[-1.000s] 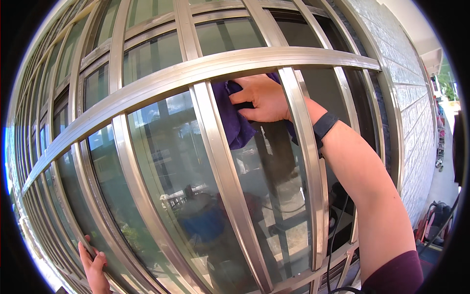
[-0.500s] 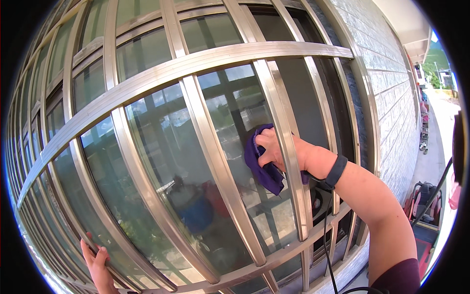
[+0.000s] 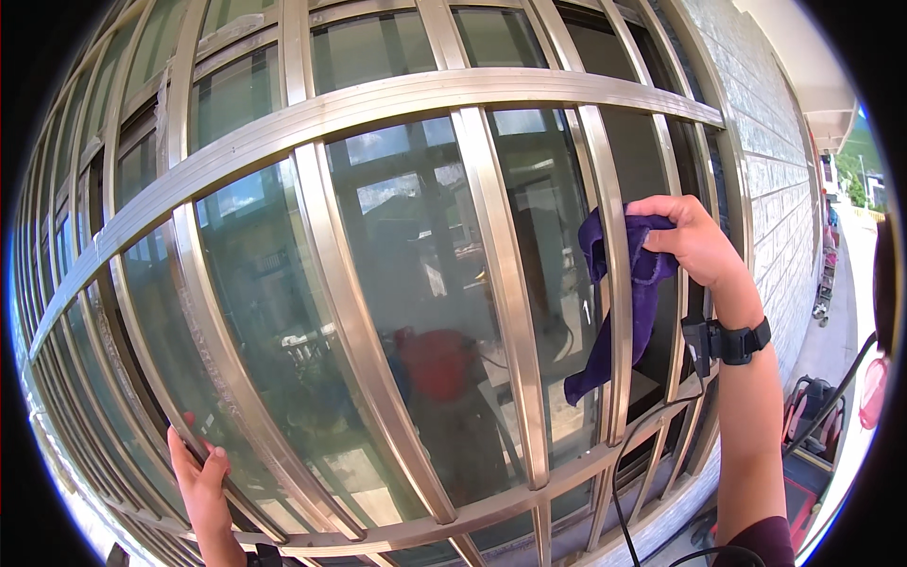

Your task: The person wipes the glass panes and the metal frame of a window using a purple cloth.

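Observation:
A purple cloth (image 3: 644, 307) hangs behind a vertical metal bar (image 3: 617, 331) of the window grille, showing on both sides of it, its lower end trailing down to the left. My right hand (image 3: 697, 241) pinches the cloth's upper part just right of that bar, with a black band around the wrist. Behind the cloth stands the sliding window's glass (image 3: 416, 255), full of reflections. At the lower left, my left hand (image 3: 201, 482) is closed around another upright bar (image 3: 156, 387), its thumb in front and fingertips partly hidden.
A broad horizontal rail (image 3: 406, 94) crosses the upper grille. A black cable (image 3: 616, 487) hangs at the lower right. Pale brick wall (image 3: 779, 189) borders the window, and a wheeled cart-like object (image 3: 814, 416) stands beyond my right arm.
My right hand has drawn back from the glass and moved right and up with the cloth, which now hangs loose behind a bar. My left hand still grips its bar. The view has shifted slightly.

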Available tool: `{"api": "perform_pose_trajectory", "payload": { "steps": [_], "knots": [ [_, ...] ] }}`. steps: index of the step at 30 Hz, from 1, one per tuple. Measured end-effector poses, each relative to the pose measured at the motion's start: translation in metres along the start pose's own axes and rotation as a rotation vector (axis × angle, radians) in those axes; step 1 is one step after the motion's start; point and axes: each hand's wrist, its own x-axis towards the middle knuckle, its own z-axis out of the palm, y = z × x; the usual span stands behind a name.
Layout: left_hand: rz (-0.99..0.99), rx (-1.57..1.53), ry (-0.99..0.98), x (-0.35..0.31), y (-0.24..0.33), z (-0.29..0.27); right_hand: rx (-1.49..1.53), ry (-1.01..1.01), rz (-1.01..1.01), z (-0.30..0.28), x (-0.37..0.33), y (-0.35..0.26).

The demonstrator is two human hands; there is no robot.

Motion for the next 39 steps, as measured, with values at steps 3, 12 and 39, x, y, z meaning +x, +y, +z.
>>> {"api": "perform_pose_trajectory", "payload": {
  "steps": [3,12,39],
  "knots": [
    [0.011,0.009,-0.018,0.001,-0.004,-0.008,0.157,0.187,-0.005,0.004,-0.034,-0.026],
    [0.094,-0.034,-0.026,0.006,-0.017,-0.012,0.457,0.433,-0.206,0.075,-0.038,-0.08],
    [0.098,-0.032,-0.16,0.008,-0.028,-0.026,-0.758,0.882,-0.567,0.09,0.258,-0.069]
  ]
}}
